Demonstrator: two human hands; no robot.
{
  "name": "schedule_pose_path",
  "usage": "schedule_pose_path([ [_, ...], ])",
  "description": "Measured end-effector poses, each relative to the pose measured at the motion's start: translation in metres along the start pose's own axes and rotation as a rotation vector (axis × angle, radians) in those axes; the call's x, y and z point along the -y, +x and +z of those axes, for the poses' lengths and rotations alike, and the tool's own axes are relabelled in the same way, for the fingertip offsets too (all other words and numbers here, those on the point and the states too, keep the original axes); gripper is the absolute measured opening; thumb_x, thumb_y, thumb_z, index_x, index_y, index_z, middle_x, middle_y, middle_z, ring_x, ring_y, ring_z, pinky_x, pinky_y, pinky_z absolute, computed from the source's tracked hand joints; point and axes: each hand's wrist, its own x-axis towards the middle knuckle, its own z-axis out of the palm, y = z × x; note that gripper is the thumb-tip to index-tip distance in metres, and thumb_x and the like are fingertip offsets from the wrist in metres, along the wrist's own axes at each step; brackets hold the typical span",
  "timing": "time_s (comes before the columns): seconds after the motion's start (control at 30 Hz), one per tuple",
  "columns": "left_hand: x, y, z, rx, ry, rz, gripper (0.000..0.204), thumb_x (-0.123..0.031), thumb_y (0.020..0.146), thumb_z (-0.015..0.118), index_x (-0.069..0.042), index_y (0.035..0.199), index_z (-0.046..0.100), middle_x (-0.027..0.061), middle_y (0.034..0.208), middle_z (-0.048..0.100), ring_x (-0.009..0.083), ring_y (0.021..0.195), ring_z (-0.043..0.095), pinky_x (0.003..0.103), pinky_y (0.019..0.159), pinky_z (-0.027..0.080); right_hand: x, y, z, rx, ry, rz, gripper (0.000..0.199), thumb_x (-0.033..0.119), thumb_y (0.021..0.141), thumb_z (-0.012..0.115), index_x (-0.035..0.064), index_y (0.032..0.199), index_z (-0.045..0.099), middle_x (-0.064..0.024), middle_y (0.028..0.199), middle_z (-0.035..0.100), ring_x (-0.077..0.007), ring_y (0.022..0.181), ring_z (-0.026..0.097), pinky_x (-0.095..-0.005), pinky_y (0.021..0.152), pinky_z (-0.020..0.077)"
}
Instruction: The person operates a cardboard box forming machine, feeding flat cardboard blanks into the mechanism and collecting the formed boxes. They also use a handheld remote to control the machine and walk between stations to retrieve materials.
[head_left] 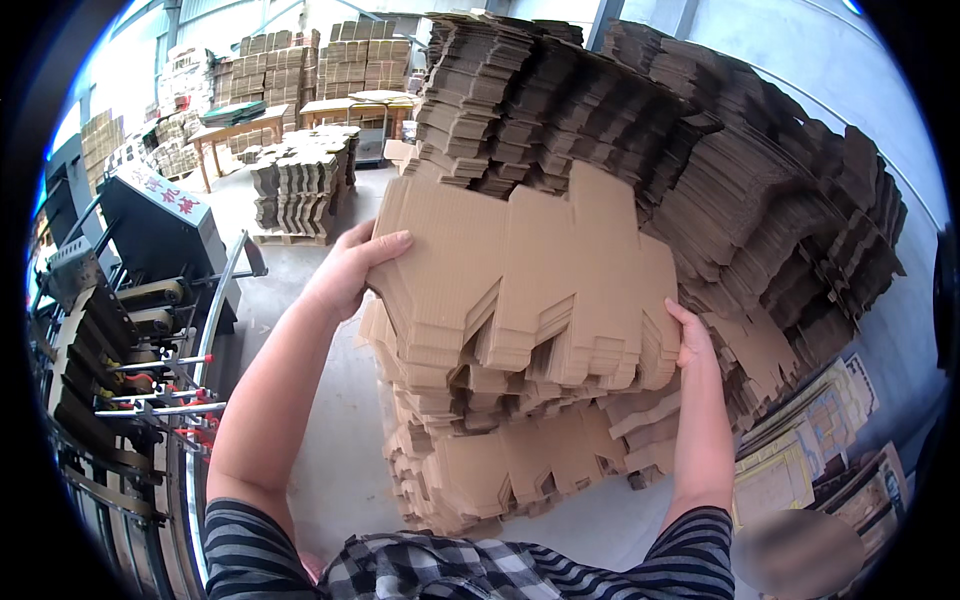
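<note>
A bundle of flat die-cut cardboard blanks [560, 270], brown with notched edges, is gripped between my two hands in front of me. My left hand [355, 262] is closed on its left edge, with the thumb on top and the fingers hidden below. At the right end my right hand [690, 335] is closed round the edge, thumb upward, its other fingers mostly out of sight. Beneath the bundle stands a pile of similar cardboard blanks [520, 465]; I cannot tell whether the bundle touches it.
Tall stacks of cardboard blanks [570, 100] rise beyond and to the right. A machine with rails and rods [150, 390] runs along the left. Farther back are a pallet stack [300, 190] and a wooden table [240, 122]. Printed boards [815, 440] lean at the lower right.
</note>
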Motion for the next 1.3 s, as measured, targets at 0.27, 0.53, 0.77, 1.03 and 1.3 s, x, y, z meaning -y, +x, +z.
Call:
schedule_pose_path([
  [0.27, -0.011, 0.008, -0.008, 0.160, -0.054, 0.367, 0.086, -0.018, 0.065, 0.078, -0.001, 0.138, 0.036, 0.0139, 0.125, 0.052, 0.0236, 0.116, 0.051, 0.036, 0.101, 0.038, 0.039, -0.006, 0.009, 0.096, -0.144, -0.781, 0.056, 0.011, 0.076, 0.069, 0.0006, 0.126, 0.046, -0.0108, 0.118, 0.058, -0.0269, 0.110, 0.056, -0.0409, 0.095, 0.0469],
  [0.53, 0.046, -0.012, -0.014, 0.097, 0.022, 0.391, 0.120, -0.030, 0.053, 0.086, -0.005, 0.148, 0.015, 0.0149, 0.145, 0.031, 0.0273, 0.134, 0.032, 0.038, 0.111, 0.024, -0.021, 0.006, -0.031, 0.255, -0.071, -0.675, 0.076, 0.000, 0.062, 0.064, 0.0034, 0.134, 0.039, -0.0089, 0.121, 0.055, -0.0254, 0.114, 0.053, -0.0398, 0.098, 0.0428],
  [0.77, 0.048, -0.015, -0.011, 0.054, 0.147, 0.263, 0.121, -0.024, 0.063, 0.084, -0.007, 0.149, 0.001, 0.0170, 0.147, 0.029, 0.0267, 0.134, 0.033, 0.038, 0.110, 0.027, -0.029, 0.019, -0.031, 0.182, -0.056, -0.576, 0.066, 0.008, 0.062, 0.071, 0.0037, 0.124, 0.049, -0.0086, 0.118, 0.058, -0.0253, 0.110, 0.057, -0.0403, 0.095, 0.0462],
  [1.03, 0.047, -0.015, -0.030, 0.076, 0.355, 0.405, 0.123, -0.031, 0.064, 0.085, -0.007, 0.148, -0.001, 0.0184, 0.147, 0.029, 0.0263, 0.134, 0.032, 0.037, 0.108, 0.030, -0.031, 0.022, -0.022, 0.206, -0.131, -0.610, 0.080, 0.006, 0.055, 0.073, 0.0052, 0.130, 0.044, -0.0085, 0.119, 0.058, -0.0264, 0.112, 0.054, -0.0390, 0.097, 0.0430],
  [1.3, 0.047, -0.019, -0.027, 0.032, 0.247, 0.349, 0.119, -0.023, 0.060, 0.087, -0.003, 0.147, 0.009, 0.0160, 0.135, 0.043, 0.0276, 0.127, 0.041, 0.039, 0.107, 0.032, -0.021, 0.022, -0.038, 0.172, -0.223, -0.532, 0.073, 0.002, 0.058, 0.069, 0.0039, 0.128, 0.046, -0.0090, 0.116, 0.059, -0.0254, 0.108, 0.056, -0.0383, 0.093, 0.0455],
])
